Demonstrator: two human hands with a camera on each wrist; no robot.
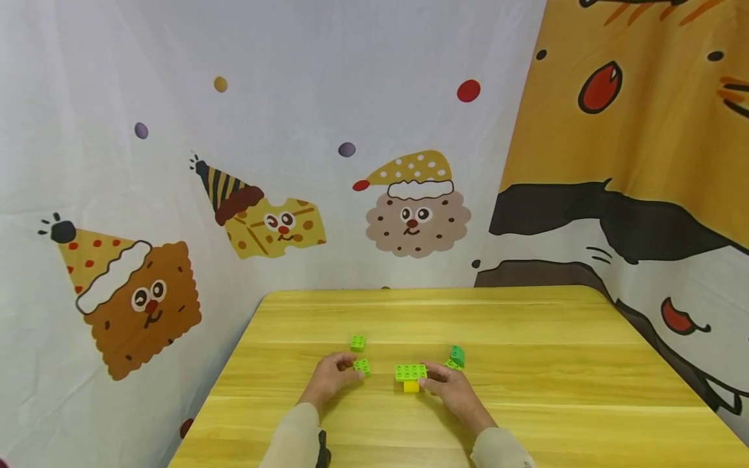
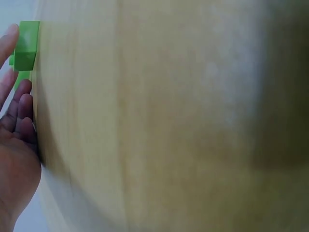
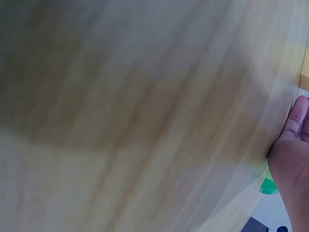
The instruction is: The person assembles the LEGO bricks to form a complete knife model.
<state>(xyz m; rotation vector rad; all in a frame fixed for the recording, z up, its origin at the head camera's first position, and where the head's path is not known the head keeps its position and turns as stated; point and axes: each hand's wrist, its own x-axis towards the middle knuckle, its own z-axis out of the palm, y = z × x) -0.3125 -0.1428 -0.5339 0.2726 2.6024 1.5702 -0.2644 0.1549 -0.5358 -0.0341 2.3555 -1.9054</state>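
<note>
In the head view my left hand pinches a small lime-green building brick between thumb and fingers. That brick shows at the upper left of the left wrist view, with fingertips at its edge. To the right, a long lime-green brick sits on top of a yellow brick. My right hand grips the long one at its right end, thumb in front and fingers behind. The right wrist view catches only part of that hand at its right edge.
Another small lime-green brick lies behind my left hand. Beyond my right hand are a dark-green curved brick and a lime-green brick against it. Everything stands on a wood-grain table, with a cartoon-printed curtain behind.
</note>
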